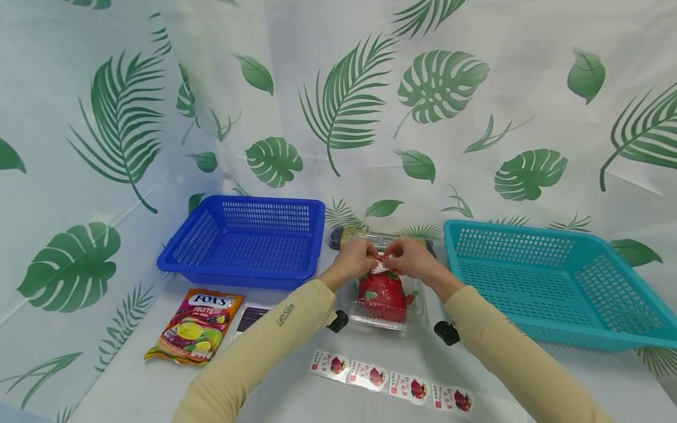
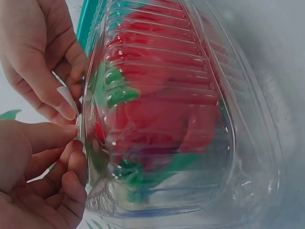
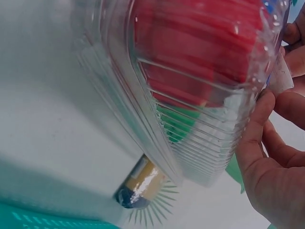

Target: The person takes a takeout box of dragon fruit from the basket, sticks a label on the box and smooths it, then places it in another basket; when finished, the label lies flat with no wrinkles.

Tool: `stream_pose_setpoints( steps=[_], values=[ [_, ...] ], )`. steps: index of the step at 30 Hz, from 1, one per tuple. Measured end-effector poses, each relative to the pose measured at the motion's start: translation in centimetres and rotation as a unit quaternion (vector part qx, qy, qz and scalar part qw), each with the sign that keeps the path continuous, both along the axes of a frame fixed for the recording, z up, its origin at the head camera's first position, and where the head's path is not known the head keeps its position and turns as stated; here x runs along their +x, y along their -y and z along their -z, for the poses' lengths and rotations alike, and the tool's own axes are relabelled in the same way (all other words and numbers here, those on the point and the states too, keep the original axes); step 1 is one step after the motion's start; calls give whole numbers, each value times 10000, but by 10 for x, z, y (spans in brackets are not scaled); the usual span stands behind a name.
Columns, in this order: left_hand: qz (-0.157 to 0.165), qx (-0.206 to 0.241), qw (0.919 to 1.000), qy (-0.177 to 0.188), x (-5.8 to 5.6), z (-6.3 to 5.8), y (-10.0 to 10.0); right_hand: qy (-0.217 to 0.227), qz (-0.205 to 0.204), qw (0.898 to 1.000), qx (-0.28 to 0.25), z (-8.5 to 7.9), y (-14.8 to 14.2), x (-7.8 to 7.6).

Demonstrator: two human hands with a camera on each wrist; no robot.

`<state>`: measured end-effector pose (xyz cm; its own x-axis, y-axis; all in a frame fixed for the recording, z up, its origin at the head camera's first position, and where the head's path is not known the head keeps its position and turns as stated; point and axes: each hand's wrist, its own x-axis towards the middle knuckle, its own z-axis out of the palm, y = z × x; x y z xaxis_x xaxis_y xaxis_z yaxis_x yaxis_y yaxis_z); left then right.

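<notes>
A clear plastic clamshell box [image 1: 418,314] holds red fruit with green leafy tips, apparently dragon fruit [image 1: 382,296]. Over its lid, my left hand [image 1: 355,258] and right hand [image 1: 415,258] meet, both pinching a small white sticker [image 1: 379,267]. In the left wrist view, the left hand [image 2: 43,176] is below and the right hand [image 2: 40,57] above, with the sticker's edge [image 2: 66,101] curling up between them. From the right wrist, the sticker [image 3: 282,75] appears against the lid by the right hand's fingertips [image 3: 267,101]. Fingers partly cover its print.
A strip of round fruit-printed stickers [image 1: 376,376] lies nearer me. At left are a blue basket [image 1: 240,276], a Fox's candy bag [image 1: 195,326] and a partly covered dark purple packet [image 1: 251,317]. A teal basket [image 1: 560,335] stands right. Behind the box lies a dark-and-tan packet [image 1: 349,235].
</notes>
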<state>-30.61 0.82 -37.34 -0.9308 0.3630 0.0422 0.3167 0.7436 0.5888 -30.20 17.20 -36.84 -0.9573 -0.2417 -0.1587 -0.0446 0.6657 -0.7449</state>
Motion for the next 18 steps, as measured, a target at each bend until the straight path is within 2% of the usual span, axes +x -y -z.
stream_pose_setpoints(
  steps=[10,18],
  values=[
    [-78,-170,9998,35,3,1,-3,58,10,9999,155,-1,2,-1],
    [-101,-326,9992,-184,6,3,-4,-50,-40,9992,392,0,4,-3]
  ],
)
